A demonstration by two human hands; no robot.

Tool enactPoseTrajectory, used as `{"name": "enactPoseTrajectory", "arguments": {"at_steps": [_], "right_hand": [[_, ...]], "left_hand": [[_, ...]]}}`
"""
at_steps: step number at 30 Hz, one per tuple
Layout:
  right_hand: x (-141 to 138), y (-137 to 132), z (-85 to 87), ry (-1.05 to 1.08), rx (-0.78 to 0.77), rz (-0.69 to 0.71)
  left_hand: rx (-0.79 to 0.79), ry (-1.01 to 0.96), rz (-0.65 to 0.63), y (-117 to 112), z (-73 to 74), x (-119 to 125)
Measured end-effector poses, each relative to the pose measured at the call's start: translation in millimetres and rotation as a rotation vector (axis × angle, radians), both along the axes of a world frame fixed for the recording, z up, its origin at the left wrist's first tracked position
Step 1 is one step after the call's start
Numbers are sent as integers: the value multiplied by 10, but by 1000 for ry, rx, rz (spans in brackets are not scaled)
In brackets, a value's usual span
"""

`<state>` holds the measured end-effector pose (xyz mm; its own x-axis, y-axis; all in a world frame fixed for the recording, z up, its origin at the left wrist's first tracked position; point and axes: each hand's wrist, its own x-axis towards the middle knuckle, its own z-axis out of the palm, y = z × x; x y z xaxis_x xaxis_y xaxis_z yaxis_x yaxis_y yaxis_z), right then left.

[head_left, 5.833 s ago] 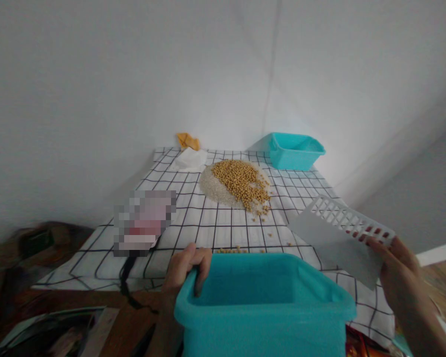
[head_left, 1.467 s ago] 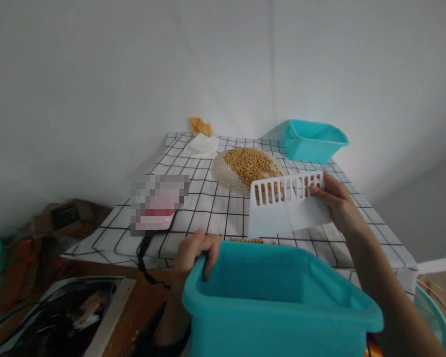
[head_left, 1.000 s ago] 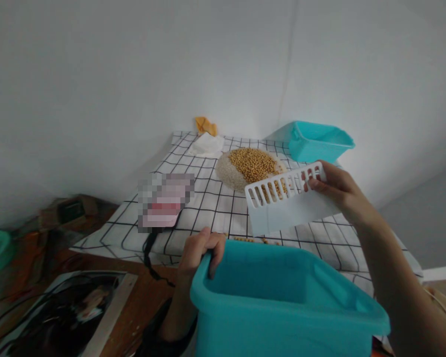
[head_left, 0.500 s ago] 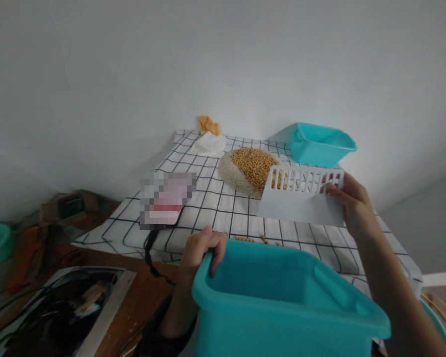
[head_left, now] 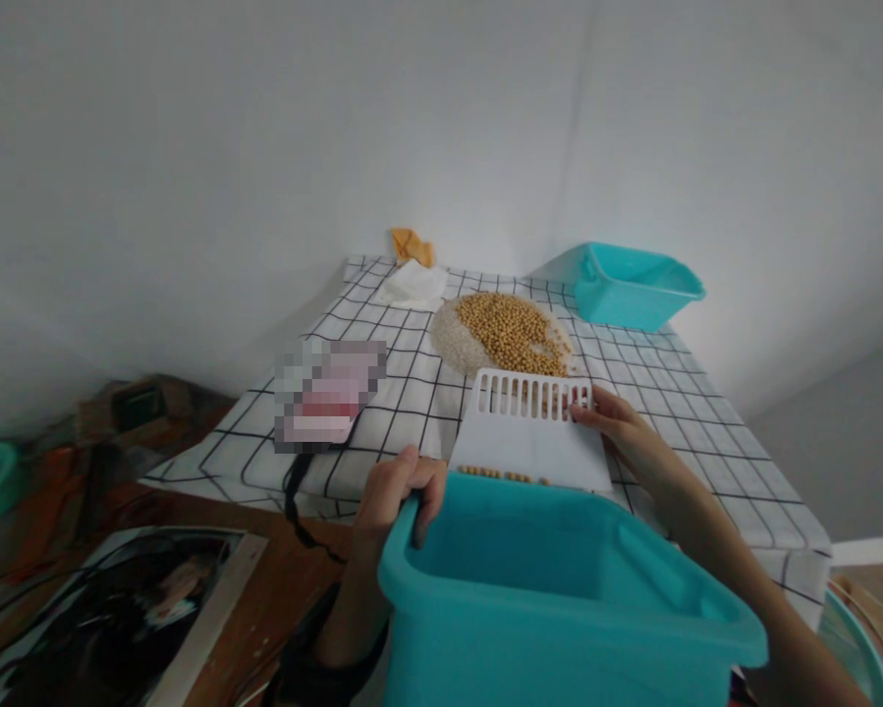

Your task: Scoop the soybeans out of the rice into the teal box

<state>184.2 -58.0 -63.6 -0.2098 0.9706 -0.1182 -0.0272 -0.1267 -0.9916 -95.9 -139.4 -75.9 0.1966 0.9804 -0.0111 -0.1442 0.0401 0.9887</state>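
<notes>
My left hand [head_left: 403, 496] is closed over the left rim of a turquoise plastic bin [head_left: 574, 628] held at the table's front edge. Gripped at its right edge by my right hand [head_left: 610, 422] is a flat white plastic board [head_left: 533, 442] with a row of slots along its far side. Its near edge lies low by the bin's far rim, behind several loose soybeans [head_left: 492, 474]. Just beyond the board, a pile of soybeans [head_left: 511, 329] lies on pale rice-like grains [head_left: 456, 339]. The bin's inner floor is hidden.
A checked cloth [head_left: 404, 383] covers the table. A smaller turquoise bin [head_left: 633, 290] stands at the back right. White cloth [head_left: 413, 287] and a yellow cloth [head_left: 413, 247] lie at the back left. A blurred pink object [head_left: 330, 393] with a black strap is at left.
My right hand has brought the slotted board left and down, from over the pile's right side to the bin's far rim. My left hand keeps its hold on the bin.
</notes>
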Motion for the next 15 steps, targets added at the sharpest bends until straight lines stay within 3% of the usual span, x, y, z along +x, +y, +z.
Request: {"name": "enactPoseTrajectory", "arguments": {"at_steps": [15], "right_hand": [[40,-65,14,52,-29,-134]], "left_hand": [[-19,-1,59,-24,54,8]]}}
